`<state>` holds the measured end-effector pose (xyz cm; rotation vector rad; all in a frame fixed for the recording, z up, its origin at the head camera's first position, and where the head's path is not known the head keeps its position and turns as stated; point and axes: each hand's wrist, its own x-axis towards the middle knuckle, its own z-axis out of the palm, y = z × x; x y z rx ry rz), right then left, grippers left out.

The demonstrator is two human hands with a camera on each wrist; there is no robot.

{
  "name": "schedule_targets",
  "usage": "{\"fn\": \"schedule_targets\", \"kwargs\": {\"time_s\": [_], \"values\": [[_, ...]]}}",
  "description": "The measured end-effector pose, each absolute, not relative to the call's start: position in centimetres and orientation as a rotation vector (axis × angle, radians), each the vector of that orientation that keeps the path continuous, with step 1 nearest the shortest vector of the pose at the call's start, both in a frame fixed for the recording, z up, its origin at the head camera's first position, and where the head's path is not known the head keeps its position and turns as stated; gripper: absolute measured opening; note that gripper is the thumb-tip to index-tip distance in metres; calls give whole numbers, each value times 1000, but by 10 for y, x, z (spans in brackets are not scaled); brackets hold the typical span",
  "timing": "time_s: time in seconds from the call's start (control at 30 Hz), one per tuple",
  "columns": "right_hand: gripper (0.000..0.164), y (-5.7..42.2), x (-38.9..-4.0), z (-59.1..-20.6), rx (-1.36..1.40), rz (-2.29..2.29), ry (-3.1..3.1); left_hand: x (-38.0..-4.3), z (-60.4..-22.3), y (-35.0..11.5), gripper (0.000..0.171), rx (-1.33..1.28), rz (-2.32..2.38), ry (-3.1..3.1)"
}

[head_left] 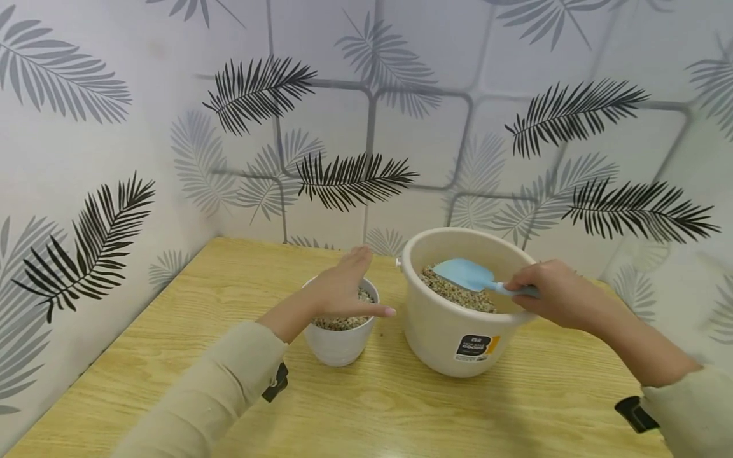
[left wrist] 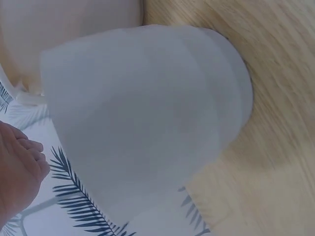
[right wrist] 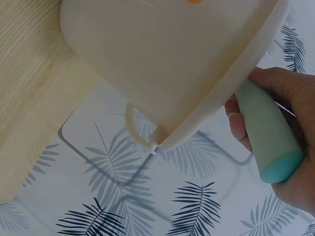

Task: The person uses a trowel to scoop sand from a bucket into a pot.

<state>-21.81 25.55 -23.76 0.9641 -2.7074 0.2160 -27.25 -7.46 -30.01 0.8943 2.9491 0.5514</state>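
My right hand grips the handle of a light blue hand trowel at the right rim of a cream bucket. The trowel's blade lies inside the bucket, over tan gravelly granules. In the right wrist view, fingers wrap round the trowel's pale green-blue handle. My left hand hovers over a small white pot, fingers straight and thumb spread, holding nothing. Similar granules fill the pot near its top, partly hidden by this hand. The pot's ridged side dominates the left wrist view.
Both containers stand on a light wood-grain table, the pot left of the bucket. A leaf-patterned wall rises right behind the table. The bucket's curved carrying handle hangs at its side in the right wrist view.
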Motion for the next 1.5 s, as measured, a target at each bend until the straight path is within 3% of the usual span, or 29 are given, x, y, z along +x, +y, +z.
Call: {"fn": "schedule_targets", "kwargs": {"time_s": [0.6,0.8,0.93,1.13,1.5], "values": [[12,253,-232,-225,1015,104,-2941,-276,-290,-37,115,938,590,2944],[43,243,-237,-221,1046,57,-3004,-278,-290,-28,113,950,616,2957],[48,234,-243,-221,1066,88,-3097,-280,-290,-23,111,955,611,2957],[49,222,-251,-232,1236,114,-3040,-280,-290,-18,110,952,612,2951],[39,222,-260,-246,1273,163,-2913,-279,-291,-18,111,898,637,2941]]}}
